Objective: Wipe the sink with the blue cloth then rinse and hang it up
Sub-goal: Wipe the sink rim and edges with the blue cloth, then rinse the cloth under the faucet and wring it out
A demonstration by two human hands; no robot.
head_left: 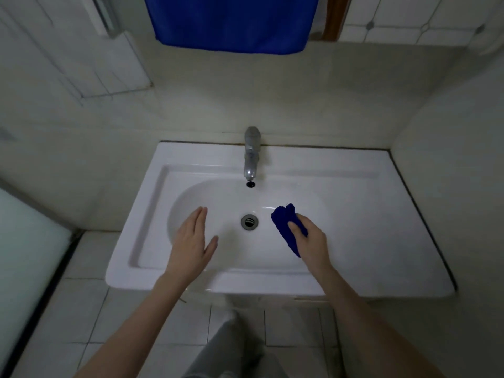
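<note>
Right hand (309, 237) is closing around the blue cloth (286, 227), bunched into a wad, thumb over the top, cloth sticking out toward the drain (249, 221). It is sitting inside the basin, right of the drain; can't tell if the cloth is actually pressing on the porcelain or hovering just above it. Left hand (192, 241) is lying flat and open, fingers together, holding nothing, over the left half of the basin.

Judgement: wiping step, rinse and hang not yet done. No water is running from the tap (251, 155).

Risks:
- Wadded cloth is giving a small contact patch, so corners and the flat rim of the sink (381, 214) are likely getting missed.
- Loose tail hanging below the hand could be dragging into the drain.
- Tap spout is overhanging the back of the basin near the overflow hole (250, 184); knuckles could be knocking it on a back sweep.

Room: basin is open all round, rim bare. Walls are boxing in the back and right side; the front edge is open. A second blue towel (231, 23) is hanging on the wall above.
</note>
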